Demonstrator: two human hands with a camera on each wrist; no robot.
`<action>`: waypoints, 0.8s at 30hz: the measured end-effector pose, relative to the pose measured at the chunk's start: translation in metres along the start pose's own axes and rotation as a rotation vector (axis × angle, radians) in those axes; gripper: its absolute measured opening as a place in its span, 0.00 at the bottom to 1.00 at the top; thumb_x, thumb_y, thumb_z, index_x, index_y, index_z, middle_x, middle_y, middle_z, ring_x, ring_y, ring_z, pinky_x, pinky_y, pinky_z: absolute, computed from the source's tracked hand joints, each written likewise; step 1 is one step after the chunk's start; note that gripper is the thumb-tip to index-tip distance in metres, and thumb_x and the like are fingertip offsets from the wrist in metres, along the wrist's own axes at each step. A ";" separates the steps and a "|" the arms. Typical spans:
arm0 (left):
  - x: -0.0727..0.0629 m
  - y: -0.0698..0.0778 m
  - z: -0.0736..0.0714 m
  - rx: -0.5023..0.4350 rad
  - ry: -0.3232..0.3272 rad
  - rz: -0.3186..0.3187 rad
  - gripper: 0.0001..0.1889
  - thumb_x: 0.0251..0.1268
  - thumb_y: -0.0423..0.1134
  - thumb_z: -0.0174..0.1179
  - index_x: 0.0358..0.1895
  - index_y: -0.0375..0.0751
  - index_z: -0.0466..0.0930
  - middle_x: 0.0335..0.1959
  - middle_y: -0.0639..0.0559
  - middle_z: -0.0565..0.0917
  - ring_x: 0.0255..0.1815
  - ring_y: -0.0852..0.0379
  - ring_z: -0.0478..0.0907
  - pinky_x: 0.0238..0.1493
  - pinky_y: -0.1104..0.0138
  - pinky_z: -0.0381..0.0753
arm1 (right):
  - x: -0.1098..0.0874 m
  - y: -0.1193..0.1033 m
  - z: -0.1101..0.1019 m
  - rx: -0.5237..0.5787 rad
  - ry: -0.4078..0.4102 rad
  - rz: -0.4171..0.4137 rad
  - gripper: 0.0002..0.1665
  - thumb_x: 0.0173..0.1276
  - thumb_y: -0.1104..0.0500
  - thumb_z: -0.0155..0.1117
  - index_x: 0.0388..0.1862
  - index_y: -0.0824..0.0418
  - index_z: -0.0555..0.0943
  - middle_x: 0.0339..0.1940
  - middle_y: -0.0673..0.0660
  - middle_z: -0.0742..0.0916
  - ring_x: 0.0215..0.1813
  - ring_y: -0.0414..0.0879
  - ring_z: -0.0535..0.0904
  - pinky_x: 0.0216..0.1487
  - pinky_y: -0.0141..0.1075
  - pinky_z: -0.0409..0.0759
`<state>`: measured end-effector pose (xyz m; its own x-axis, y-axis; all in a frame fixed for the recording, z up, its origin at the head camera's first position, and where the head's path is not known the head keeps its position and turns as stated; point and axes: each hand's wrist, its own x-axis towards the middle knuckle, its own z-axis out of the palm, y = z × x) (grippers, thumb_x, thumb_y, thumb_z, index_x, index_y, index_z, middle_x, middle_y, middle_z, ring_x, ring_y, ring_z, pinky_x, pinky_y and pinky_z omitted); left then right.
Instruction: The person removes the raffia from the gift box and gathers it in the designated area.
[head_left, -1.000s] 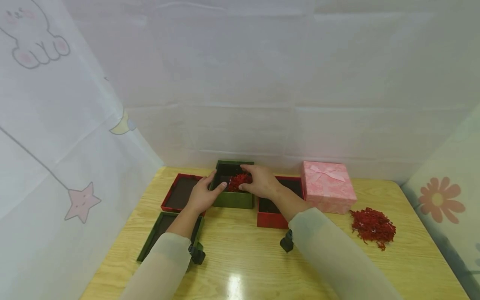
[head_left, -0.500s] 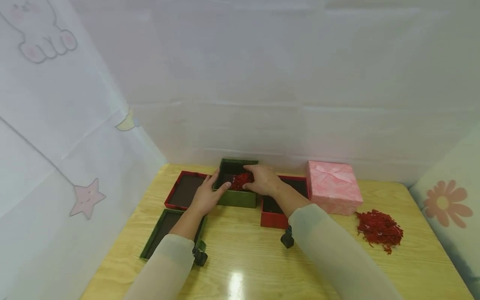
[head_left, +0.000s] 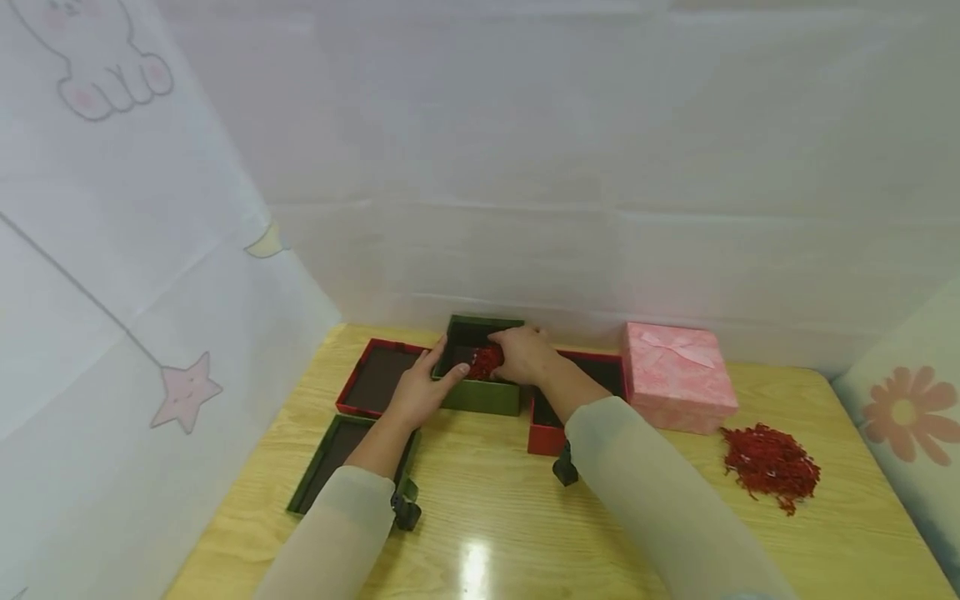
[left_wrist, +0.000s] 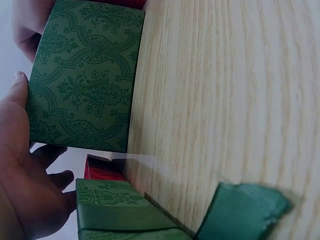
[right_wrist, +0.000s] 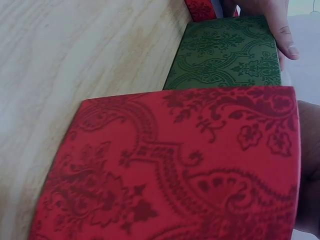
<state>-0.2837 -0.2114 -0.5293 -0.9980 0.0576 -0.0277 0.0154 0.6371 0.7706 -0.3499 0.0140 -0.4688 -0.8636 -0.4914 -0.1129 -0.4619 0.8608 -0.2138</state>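
Observation:
An uncovered green patterned gift box [head_left: 480, 398] stands at the back of the table, dark inside. My left hand [head_left: 423, 392] holds it at the left front corner, thumb over the rim, fingers along the side wall; the left wrist view shows this against the box's front [left_wrist: 87, 75]. Red shredded paper [head_left: 486, 362] lies in the box's right part. My right hand [head_left: 525, 358] reaches in over the right wall, its bent fingers and thumb around the paper; its fingertips are partly hidden. In the right wrist view, a red box [right_wrist: 190, 165] blocks most of that hand.
Right of the green box stands the uncovered red box [head_left: 545, 440], under my right forearm. Beyond it are a pink box with a bow [head_left: 678, 367] and a red shredded paper pile [head_left: 772, 467]. A red lid [head_left: 378, 379] and a green lid [head_left: 333, 454] lie inside-up at left.
The view has shifted slightly, so everything sits further right. My right hand has moved a little within the green box and covers more of the red paper. The left hand stays on the box.

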 end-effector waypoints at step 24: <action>-0.010 0.011 0.006 -0.027 -0.027 0.003 0.50 0.61 0.82 0.52 0.84 0.72 0.48 0.84 0.40 0.54 0.82 0.33 0.53 0.70 0.32 0.63 | -0.002 -0.018 0.002 -0.213 -0.193 0.061 0.12 0.77 0.60 0.63 0.55 0.54 0.87 0.60 0.57 0.86 0.64 0.54 0.81 0.65 0.56 0.77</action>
<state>-0.2729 -0.2002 -0.5238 -0.9959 0.0801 -0.0421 0.0162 0.6161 0.7875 -0.3392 -0.0011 -0.4666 -0.8460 -0.4366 -0.3062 -0.4602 0.8878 0.0055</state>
